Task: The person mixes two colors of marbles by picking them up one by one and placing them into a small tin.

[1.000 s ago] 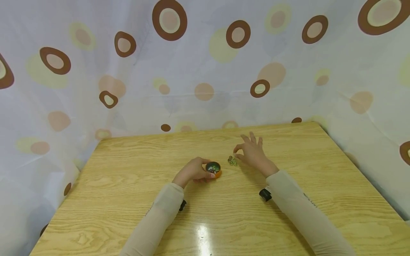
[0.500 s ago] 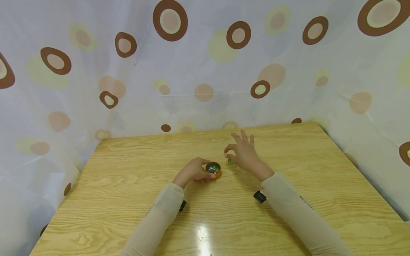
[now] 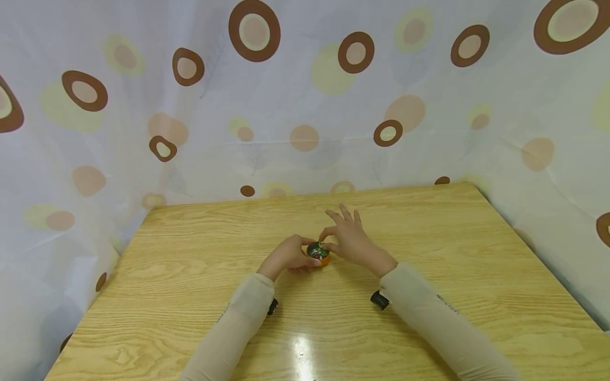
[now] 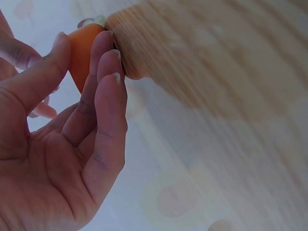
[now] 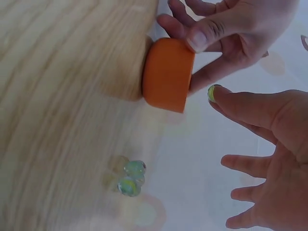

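Note:
My left hand grips a small orange bowl standing on the table, thumb on one side and fingers on the other. Its inside looks dark and glossy from above. Between thumb and index finger, my right hand pinches a clear glass marble with yellow-green in it. That marble is right at the bowl's rim, and the other right fingers spread outward. In the right wrist view, a few more glass marbles lie on the wood beside the orange bowl; my right hand hides them in the head view.
The wood-grain table runs back to a white curtain printed with brown, pink and yellow spots, which also hangs along both sides. Black wrist cameras sit under both sleeves.
My right hand has moved left from the marbles on the table to over the orange bowl, carrying one pinched marble. The left hand and bowl have stayed in place.

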Motion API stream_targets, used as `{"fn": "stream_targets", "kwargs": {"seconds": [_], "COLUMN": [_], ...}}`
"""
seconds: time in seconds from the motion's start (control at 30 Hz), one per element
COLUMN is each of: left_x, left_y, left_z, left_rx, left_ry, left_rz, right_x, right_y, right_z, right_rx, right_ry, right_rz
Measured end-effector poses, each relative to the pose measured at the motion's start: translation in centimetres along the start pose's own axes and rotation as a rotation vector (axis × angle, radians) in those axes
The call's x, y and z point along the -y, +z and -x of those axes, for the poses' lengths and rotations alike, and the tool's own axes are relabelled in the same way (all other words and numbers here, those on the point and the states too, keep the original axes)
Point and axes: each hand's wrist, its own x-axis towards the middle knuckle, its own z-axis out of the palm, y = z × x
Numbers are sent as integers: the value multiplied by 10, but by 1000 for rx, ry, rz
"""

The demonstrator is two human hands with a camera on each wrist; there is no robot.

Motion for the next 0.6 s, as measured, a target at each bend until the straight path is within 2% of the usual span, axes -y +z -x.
{"fn": "stream_targets", "kwargs": {"seconds": [0.3,0.6], "left_x": [2,0], "left_y": [1,1], "left_z": [-1,-1], "left_rx": [5,-6], "left_ry": [3,-7], "left_rz": [13,2], "right_x": [4,-4], "right_y": [6,2], "right_z": [1,0], "right_rx": [57,27], "right_ry": [-35,-8], "right_rz": [7,6]}}
